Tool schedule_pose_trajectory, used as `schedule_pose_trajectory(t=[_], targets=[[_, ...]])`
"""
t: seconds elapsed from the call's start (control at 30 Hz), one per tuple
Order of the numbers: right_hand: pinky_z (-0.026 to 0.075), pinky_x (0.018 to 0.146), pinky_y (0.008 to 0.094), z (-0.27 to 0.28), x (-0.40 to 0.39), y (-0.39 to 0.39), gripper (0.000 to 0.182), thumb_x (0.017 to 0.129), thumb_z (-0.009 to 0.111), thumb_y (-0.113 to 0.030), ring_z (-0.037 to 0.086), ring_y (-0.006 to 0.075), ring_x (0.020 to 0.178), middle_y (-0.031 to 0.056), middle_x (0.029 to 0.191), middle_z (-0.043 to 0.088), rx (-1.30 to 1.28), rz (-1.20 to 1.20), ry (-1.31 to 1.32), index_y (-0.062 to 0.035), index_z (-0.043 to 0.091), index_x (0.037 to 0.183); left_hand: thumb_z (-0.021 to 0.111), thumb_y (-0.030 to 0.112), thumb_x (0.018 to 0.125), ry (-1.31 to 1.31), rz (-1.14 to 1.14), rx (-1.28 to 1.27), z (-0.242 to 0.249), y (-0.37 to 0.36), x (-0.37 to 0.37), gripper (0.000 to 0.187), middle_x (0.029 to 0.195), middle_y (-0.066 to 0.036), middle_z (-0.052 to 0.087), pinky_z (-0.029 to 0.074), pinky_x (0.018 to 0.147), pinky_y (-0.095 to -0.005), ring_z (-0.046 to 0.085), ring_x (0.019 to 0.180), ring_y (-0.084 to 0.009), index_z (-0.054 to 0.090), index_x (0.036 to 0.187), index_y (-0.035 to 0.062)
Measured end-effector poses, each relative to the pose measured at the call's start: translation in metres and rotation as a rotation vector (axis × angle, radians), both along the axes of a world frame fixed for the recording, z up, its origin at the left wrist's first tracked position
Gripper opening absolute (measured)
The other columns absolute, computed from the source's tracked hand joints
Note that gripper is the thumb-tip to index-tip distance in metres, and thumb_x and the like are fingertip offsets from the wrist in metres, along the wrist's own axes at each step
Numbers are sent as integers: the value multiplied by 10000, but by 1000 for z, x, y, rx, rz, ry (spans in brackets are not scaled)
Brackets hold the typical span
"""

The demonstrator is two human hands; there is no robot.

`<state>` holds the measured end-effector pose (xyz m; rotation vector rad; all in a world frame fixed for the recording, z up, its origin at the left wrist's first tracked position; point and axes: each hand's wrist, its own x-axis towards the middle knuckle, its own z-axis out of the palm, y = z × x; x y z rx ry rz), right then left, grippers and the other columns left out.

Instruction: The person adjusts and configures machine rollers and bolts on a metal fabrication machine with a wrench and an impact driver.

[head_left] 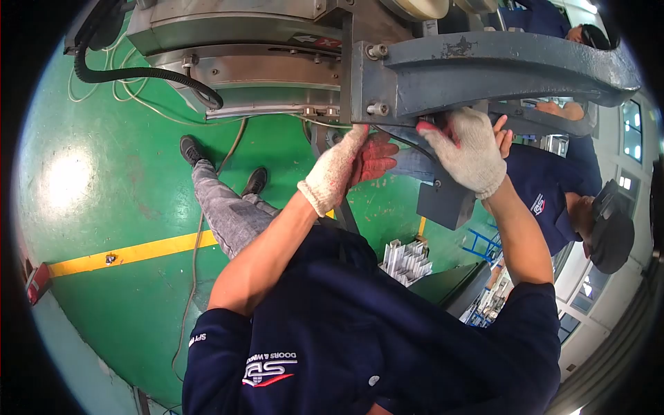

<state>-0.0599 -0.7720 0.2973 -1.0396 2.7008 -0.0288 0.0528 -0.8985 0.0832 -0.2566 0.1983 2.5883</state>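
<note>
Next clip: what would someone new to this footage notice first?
Two hands in white knit gloves with red palms, one at centre and one to its right, press up against the underside of a grey-blue painted metal machine arm across the top. Behind them lies a glossy green floor with a yellow stripe, and a second person in a dark navy shirt stands at the right edge.

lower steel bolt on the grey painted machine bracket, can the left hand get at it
Probably yes: the white-gloved left hand sits just below the lower steel bolt, with nothing between.
</note>
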Motion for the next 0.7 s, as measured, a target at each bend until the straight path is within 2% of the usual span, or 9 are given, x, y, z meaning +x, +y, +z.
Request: schedule_pose_trajectory(t=[0.03, 0.13, 0.23, 0.27, 0.37, 0.5, 0.57, 0.63, 0.7], targets=[[532, 717, 497, 2, 0, 1, 302, 891, 823, -240, 675, 456, 793, 227, 823, 664, -8, 42, 6, 33, 692, 893, 536, 621, 1114, -3, -5, -19, 5, -2, 2, 820, 1413, -206, 702, 581, 1025, -363, 738, 1160, -243, 501, 1564, -64], [528, 687, 470, -1, 1, 5, 293, 872, 835, -218, 675, 422, 740, 206, 772, 648, -86, 61, 91, 35, 688, 899, 567, 589, 1114, 39, -64, -85, 16, -12, 8, 793, 1388, -215, 715, 585, 1019, -364, 740, 1160, -245, 528, 1538, -80], [522, 652, 444, 9, -3, 9, 258, 865, 821, -180, 645, 408, 675, 194, 748, 639, -55, 5, 36, 32, 693, 935, 603, 550, 1110, 48, -83, -76, 13, -10, 10, 760, 1359, -219, 732, 594, 1009, -369, 748, 1146, -253, 549, 1520, -88], [523, 629, 376, 18, -4, 5, 257, 851, 839, -159, 650, 301, 632, 157, 749, 658, -53, 55, 33, 25, 710, 976, 623, 524, 1106, 71, -85, -95, 14, -11, 10, 743, 1349, -221, 737, 598, 1008, -375, 753, 1143, -260, 551, 1517, -90], [487, 631, 271, 47, 15, 1, 299, 862, 856, -142, 618, 106, 674, 67, 840, 727, -142, -179, -21, 18, 766, 1099, 677, 447, 1094, 148, -80, -115, 27, -17, 15, 695, 1326, -231, 746, 610, 1010, -392, 762, 1142, -281, 556, 1511, -95], [505, 672, 233, 51, 36, 13, 414, 876, 881, -151, 625, 63, 751, 46, 943, 750, -373, -236, -435, 48, 761, 1218, 719, 350, 1081, 211, -46, -24, 69, -34, 20, 630, 1298, -252, 750, 630, 999, -431, 776, 1131, -316, 564, 1503, -92], [535, 752, 237, 42, 43, 11, 473, 874, 902, -171, 663, 74, 846, 53, 996, 752, -364, -172, -477, 57, 750, 1259, 715, 326, 1084, 198, 7, -51, 87, -39, 26, 601, 1279, -248, 756, 638, 982, -437, 785, 1102, -322, 571, 1493, -91], [547, 792, 254, 38, 47, 5, 468, 870, 905, -147, 688, 85, 923, 67, 1073, 760, -321, -136, -516, 54, 748, 1263, 680, 209, 1100, 171, 38, -152, 92, -46, 33, 471, 1218, -231, 771, 651, 940, -415, 796, 1047, -317, 592, 1437, -109], [564, 854, 260, 21, 61, 10, 511, 886, 903, -104, 695, 99, 1023, 78, 1160, 739, -554, -332, -669, 66, 709, 1327, 654, 153, 1107, 186, 107, -303, 103, -60, 42, 411, 1182, -223, 777, 653, 926, -395, 796, 1043, -305, 599, 1412, -118]])
